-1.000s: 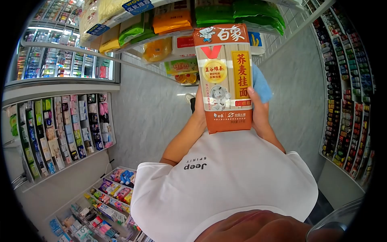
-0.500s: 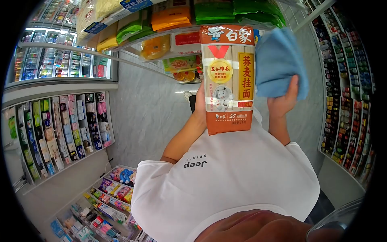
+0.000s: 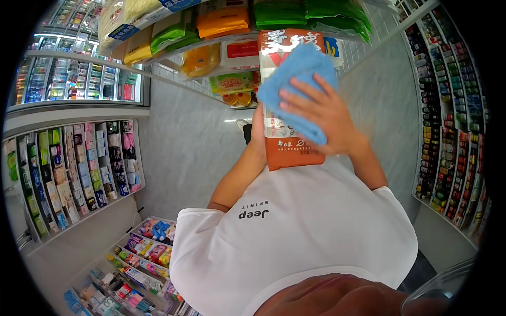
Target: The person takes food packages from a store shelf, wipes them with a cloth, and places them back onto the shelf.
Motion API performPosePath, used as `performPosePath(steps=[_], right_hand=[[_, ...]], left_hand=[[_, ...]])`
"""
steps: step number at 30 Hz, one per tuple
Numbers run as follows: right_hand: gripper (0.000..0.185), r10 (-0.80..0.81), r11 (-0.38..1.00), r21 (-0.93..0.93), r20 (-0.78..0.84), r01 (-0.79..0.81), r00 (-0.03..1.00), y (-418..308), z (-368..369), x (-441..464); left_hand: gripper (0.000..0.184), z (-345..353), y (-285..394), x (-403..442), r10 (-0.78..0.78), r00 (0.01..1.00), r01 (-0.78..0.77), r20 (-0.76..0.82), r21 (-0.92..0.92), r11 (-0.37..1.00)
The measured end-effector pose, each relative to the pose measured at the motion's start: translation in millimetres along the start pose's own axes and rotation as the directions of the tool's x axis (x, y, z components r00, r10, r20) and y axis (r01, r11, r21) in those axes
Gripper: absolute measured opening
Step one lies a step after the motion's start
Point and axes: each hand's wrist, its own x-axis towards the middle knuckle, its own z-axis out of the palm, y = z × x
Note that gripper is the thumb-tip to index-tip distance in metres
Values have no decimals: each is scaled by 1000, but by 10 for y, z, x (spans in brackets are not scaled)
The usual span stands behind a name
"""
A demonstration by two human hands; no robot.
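Note:
In front of my chest is a pack of dried noodles (image 3: 295, 152) with orange-brown ends, held upright. My left hand (image 3: 258, 131) grips it from behind at its left edge; most of those fingers are hidden by the pack. Across the front of the pack lies a folded blue cloth (image 3: 295, 68), covering much of the label. My right hand (image 3: 321, 113) presses on the cloth with fingers spread over it, holding it against the pack.
Just beyond the pack stands a shelf (image 3: 232, 38) with orange and green food bags. Racks of small goods (image 3: 79, 168) line the left, and a rack of bottles and jars (image 3: 448, 131) runs along the right. Grey floor (image 3: 190, 126) lies below.
My right hand has brought the blue cloth leftward from beside the noodle pack onto its front. The pack has shifted slightly up and left, still in my left hand.

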Motion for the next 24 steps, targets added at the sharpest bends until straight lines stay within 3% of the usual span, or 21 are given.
performPosePath(steps=[5,8,12,17,18,21,22,24], right_hand=[[51,-69,985,167,122,48,990,-56,2,-73],[48,59,997,53,-75,-55,995,151,-94,132],[45,158,986,3,-293,-165,943,418,-75,325],[42,333,942,116,-449,-315,829,375,-163,528],[42,326,941,41,-368,-335,871,291,-173,553],[44,69,984,-142,-229,-103,971,287,-29,481],[44,18,997,-66,-180,-30,984,194,-6,429],[48,-58,998,-12,-64,57,996,8,89,324]], left_hand=[[64,-109,56,-35,24,998,-19,-64,73,997],[64,84,-19,26,-69,998,69,-8,20,997],[64,136,-25,59,-85,991,94,-100,95,991],[61,208,-34,28,-69,970,118,-234,200,973],[60,209,-42,34,-55,967,116,-250,235,965],[59,157,-41,65,-16,985,51,-174,199,979],[60,101,4,83,-64,993,73,-98,93,993],[61,109,80,70,-32,988,41,-152,53,998]])
